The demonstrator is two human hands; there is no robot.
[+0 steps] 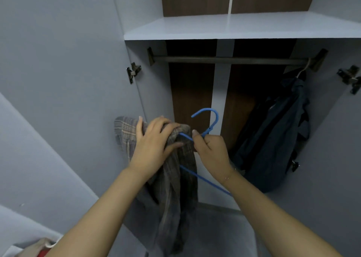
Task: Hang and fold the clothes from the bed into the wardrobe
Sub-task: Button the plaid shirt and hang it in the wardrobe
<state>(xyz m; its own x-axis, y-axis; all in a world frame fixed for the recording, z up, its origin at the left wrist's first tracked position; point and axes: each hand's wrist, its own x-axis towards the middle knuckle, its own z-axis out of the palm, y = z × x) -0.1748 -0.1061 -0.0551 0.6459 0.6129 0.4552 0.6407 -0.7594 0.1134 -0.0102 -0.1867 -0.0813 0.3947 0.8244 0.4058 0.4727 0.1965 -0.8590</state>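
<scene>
A grey-brown plaid shirt [173,188] hangs from a blue hanger [212,120] in front of the open wardrobe. My left hand [154,141] grips the shirt's bunched shoulder where it sits on the hanger's left arm. My right hand [210,149] holds the hanger just under its hook, with the lower bar running down past my right wrist. The wardrobe's dark rail [224,60] runs across above my hands. The hanger's hook is well below the rail.
A dark navy garment [273,135] hangs on a hanger at the right end of the rail. A white shelf [234,25] sits above the rail. The wardrobe doors stand open on both sides, with hinges [133,72] showing. Red and white cloth [42,248] lies at the bottom left.
</scene>
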